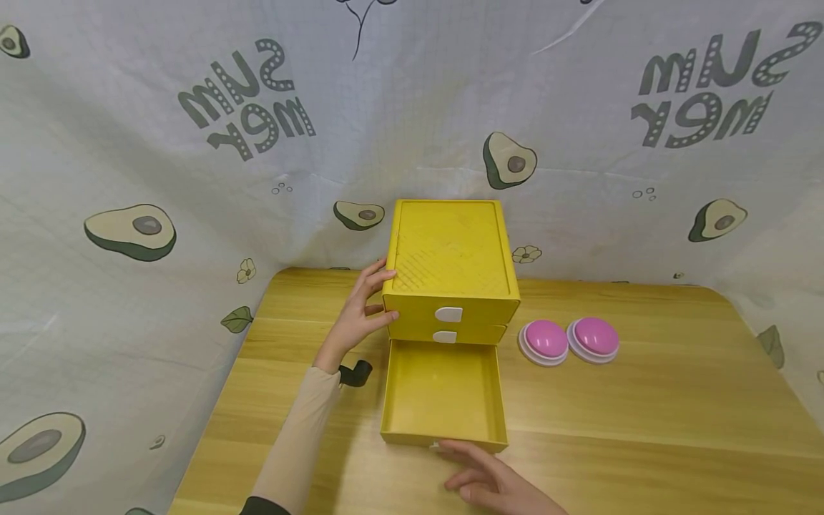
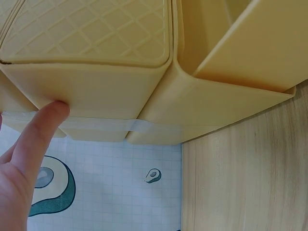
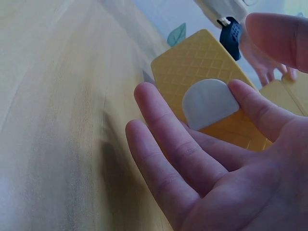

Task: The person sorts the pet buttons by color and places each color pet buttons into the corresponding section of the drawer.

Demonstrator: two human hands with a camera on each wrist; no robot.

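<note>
A yellow cabinet of stacked drawers (image 1: 450,250) stands on the table, its upper drawers closed with white handles. Its bottom drawer (image 1: 444,393) is pulled out and holds nothing. At the cabinet's left side, my left hand (image 1: 357,311) rests with its thumb on the front corner and a finger at the top edge. One extended finger (image 2: 41,134) presses the side wall in the left wrist view. My right hand (image 1: 492,479) is in front of the drawer. Its index fingertip touches the edge of the white handle (image 3: 209,103), and another finger reaches behind it; the remaining fingers are extended.
Two pink push buttons (image 1: 544,339) with white bases sit to the right of the cabinet on the wooden table (image 1: 644,400). Behind the table hangs a white cloth (image 1: 438,93) printed with avocados. A dark camera (image 1: 355,373) is strapped to the left wrist.
</note>
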